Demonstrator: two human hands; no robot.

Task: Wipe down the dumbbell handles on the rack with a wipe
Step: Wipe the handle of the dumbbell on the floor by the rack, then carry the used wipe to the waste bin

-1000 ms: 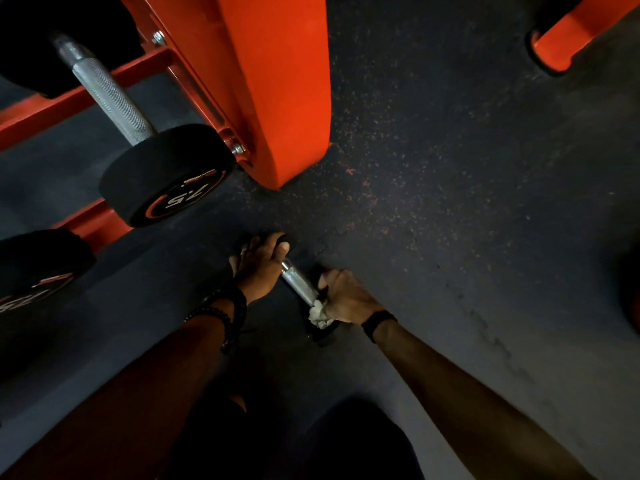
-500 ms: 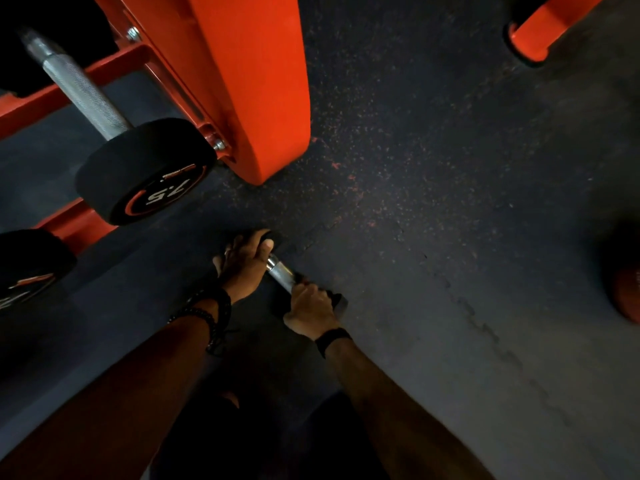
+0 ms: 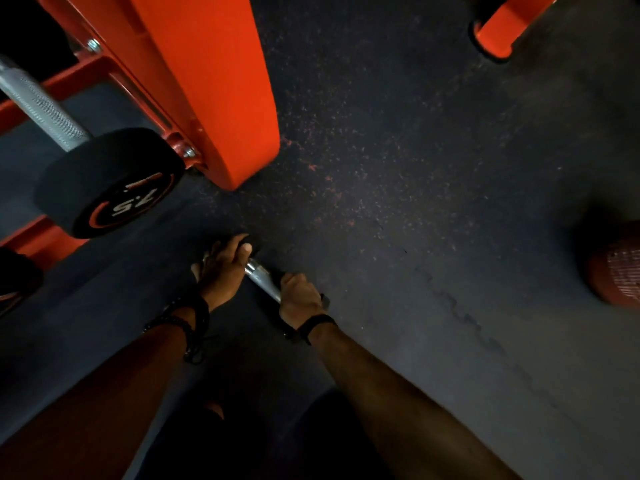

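A small dumbbell lies on the dark rubber floor, its silver handle [image 3: 260, 276] showing between my two hands. My left hand [image 3: 221, 268] grips the far black head of this dumbbell. My right hand [image 3: 298, 298] is curled round the near part of the handle; the wipe is hidden under it. The orange rack [image 3: 194, 81] stands at the upper left. On it rests a bigger dumbbell with a knurled silver handle [image 3: 38, 105] and a black head marked 7.5 [image 3: 110, 183].
Another black dumbbell head [image 3: 17, 275] sits at the left edge on the rack's lower rail. An orange frame foot [image 3: 502, 29] is at the top right. A reddish round object [image 3: 616, 271] lies on the floor at the right edge.
My right hand slid along the floor dumbbell's handle toward my left hand, then back a little. The white wipe, seen under that hand a second ago, is now hidden.
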